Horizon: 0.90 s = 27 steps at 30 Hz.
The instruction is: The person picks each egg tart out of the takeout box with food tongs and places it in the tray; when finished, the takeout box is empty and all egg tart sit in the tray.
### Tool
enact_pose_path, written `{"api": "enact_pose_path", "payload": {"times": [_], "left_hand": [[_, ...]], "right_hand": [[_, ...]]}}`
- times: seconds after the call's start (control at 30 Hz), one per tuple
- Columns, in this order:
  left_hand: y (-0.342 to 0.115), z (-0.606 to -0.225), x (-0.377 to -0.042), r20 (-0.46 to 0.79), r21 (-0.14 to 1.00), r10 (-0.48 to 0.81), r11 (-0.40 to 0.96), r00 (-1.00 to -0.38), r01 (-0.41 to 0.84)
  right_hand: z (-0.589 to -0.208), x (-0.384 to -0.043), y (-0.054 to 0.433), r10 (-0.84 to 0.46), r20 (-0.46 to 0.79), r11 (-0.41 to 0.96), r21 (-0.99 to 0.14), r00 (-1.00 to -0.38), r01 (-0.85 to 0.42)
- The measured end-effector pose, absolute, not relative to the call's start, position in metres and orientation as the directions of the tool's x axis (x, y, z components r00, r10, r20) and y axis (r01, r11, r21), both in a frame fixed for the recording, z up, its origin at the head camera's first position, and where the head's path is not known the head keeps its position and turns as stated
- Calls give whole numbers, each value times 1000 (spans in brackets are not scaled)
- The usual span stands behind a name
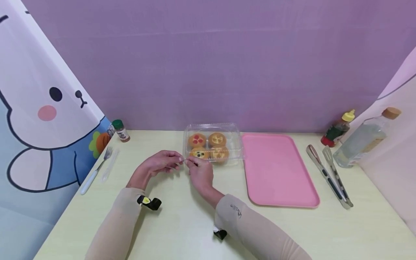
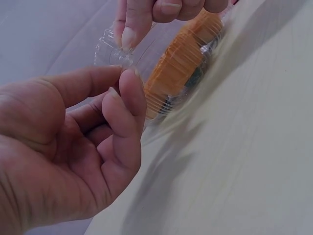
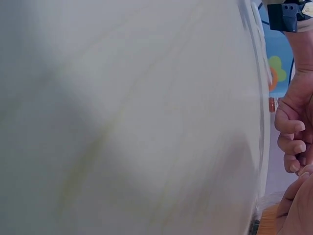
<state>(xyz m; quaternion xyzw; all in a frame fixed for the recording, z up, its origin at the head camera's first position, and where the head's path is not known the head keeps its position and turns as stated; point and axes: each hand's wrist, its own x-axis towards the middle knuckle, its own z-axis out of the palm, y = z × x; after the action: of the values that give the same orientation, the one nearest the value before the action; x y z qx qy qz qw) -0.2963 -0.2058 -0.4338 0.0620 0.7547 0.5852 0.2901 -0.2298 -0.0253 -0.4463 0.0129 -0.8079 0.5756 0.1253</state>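
Observation:
A clear plastic clamshell box [image 1: 236, 141] stands at the back middle of the table, holding several round orange pastries [image 1: 197, 140] with patterned tops. My left hand [image 1: 162, 161] pinches the box's near left corner between thumb and forefinger. Right beside it, my right hand [image 1: 201, 174] pinches the same corner with its fingertips. In the left wrist view, the clear plastic edge [image 2: 104, 53] shows between the left fingertips [image 2: 130, 88] and the right hand's fingers [image 2: 138, 22]. The right wrist view catches only part of both hands at its right edge.
A pink tray [image 1: 279, 173] lies right of the box. Beyond it are metal tongs [image 1: 328, 177], a sauce bottle [image 1: 336, 130] and a large clear bottle [image 1: 362, 141]. On the left are a fork [image 1: 96, 171], a clear plastic knife [image 1: 110, 165] and a green-capped spice jar [image 1: 121, 131].

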Motion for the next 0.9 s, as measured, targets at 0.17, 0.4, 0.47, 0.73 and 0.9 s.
{"api": "enact_pose_path", "payload": {"times": [0.17,0.4,0.47,0.73,0.9], "left_hand": [[-204,-435,-298,-366,917,422,317,-829,-243],[-206,-437,-301,-363,914,412,330,-836,-235],[-207,-437,-301,-364,915,417,327,-833,-236],[-206,-437,-301,-364,917,423,316,-830,-241],[-206,-436,-300,-351,923,432,307,-831,-231]], "right_hand": [[-445,-232,-25,133,217,360,-920,-967,-157],[-446,-231,-22,108,191,406,-904,-976,-132],[-447,-231,-23,105,186,403,-906,-977,-129],[-449,-232,-25,108,160,347,-931,-981,-114],[-449,-234,-26,114,168,332,-935,-979,-122]]}}
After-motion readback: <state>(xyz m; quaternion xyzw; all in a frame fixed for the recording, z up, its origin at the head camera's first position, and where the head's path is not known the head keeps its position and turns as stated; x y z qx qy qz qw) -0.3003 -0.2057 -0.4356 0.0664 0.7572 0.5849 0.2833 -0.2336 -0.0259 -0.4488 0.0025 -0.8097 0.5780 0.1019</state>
